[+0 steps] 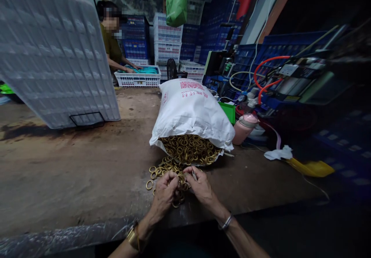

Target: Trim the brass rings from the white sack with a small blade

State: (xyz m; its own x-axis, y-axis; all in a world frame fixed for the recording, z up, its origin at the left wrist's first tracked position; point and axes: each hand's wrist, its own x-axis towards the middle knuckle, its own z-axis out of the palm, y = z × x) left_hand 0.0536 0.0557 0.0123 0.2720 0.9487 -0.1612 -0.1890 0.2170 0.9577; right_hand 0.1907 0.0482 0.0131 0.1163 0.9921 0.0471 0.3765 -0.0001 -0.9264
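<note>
A white woven sack [188, 107] with red print lies on its side on the table, its mouth facing me. Brass-coloured metal rings [188, 148] fill the mouth and spill out in a loose pile [165, 167] in front of it. Over the near end of this pile, my left hand [165, 190] is closed, thumb and fingers pinched on a brass ring [181, 179]. My right hand [201, 184] is closed beside it, with a small slim metal tool [194, 175] jutting from its fingers; its exact kind is unclear. Both hands' fingertips nearly meet.
A large pale ribbed plastic panel [58, 57] stands at left on the worn wooden table [87, 173]. Across the table a person handles turquoise items in a white crate [139, 81]. Right of the sack are a pink bottle [245, 128] and a machine with orange hoses [290, 80].
</note>
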